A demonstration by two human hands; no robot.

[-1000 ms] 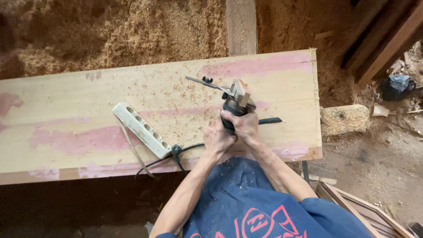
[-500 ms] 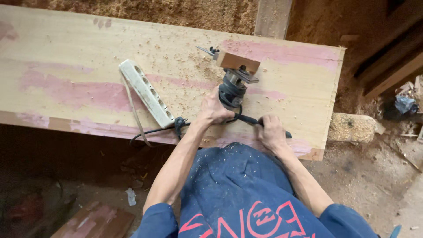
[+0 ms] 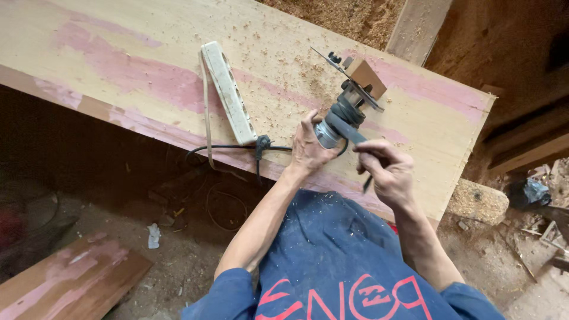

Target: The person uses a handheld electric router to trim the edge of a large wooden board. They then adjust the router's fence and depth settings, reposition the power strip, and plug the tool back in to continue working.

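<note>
The left hand [image 3: 309, 147] grips the router [image 3: 344, 115] standing on the board [image 3: 148, 77] near the power strip [image 3: 228, 92], while the right hand [image 3: 385, 172] pinches its dark lever [image 3: 349, 131].

The person is wearing a dark blue shirt [image 3: 332, 261]. The sleeves are ending near the elbows, so both lower arms are showing bare. The cloth is looking soft and a bit wrinkled. Big red and pink letters with thin white edges are running across the lower part of the shirt. Little pale bits of sawdust are sticking to the blue cloth, mostly near the top of it. The left hand [image 3: 311, 148] is wearing no glove and no ring. The right hand [image 3: 388, 172] is wearing no glove either. No watch or band is showing on either wrist.
</note>
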